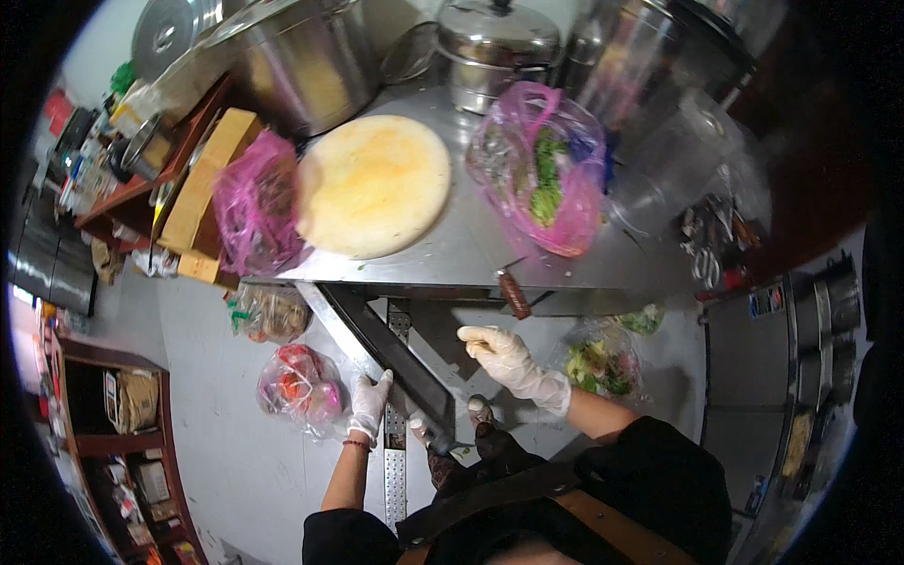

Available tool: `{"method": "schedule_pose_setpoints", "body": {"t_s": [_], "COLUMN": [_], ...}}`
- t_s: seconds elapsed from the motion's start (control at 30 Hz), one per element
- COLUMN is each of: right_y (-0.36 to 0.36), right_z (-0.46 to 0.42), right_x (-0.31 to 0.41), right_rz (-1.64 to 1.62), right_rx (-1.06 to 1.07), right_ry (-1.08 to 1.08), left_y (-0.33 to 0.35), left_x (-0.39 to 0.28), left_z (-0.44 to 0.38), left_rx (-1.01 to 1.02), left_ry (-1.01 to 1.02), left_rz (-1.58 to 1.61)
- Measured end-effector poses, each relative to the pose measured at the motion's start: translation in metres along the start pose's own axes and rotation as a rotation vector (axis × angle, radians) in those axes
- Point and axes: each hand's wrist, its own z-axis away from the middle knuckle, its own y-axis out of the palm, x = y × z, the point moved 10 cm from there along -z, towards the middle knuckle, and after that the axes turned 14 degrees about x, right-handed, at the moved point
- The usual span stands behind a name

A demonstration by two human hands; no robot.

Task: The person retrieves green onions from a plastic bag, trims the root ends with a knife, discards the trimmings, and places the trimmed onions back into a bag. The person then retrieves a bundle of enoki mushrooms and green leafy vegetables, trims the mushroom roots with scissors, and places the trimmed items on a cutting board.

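My gloved left hand rests against the metal edge of an open refrigerator-like door or drawer that juts out below the counter; its exact kind is unclear. My gloved right hand hangs in the air right of it, fingers curled, and whether it holds something small cannot be made out. Above it, a wooden-handled knife lies on the counter's front edge with its handle sticking out. On the steel counter are a round cutting board and a pink plastic bag of leafy greens.
Another pink bag lies left of the board. Large steel pots and a lidded steamer stand behind. Bagged vegetables are on the floor at left and right. A perforated drain cover runs by my feet.
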Motion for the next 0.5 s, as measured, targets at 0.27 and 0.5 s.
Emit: {"method": "schedule_pose_setpoints", "body": {"t_s": [0.27,0.5], "right_y": [-0.139,-0.160], "right_z": [0.063,0.055], "right_x": [0.016,-0.006], "right_rz": [-0.047,-0.106], "right_rx": [-0.352,-0.413], "right_ry": [0.090,0.276], "left_y": [0.109,0.132], "left_x": [-0.135,-0.247], "left_z": [-0.039,-0.044], "left_rx": [0.460,0.629], "left_ry": [0.078,0.125], "left_rz": [0.324,-0.288]}}
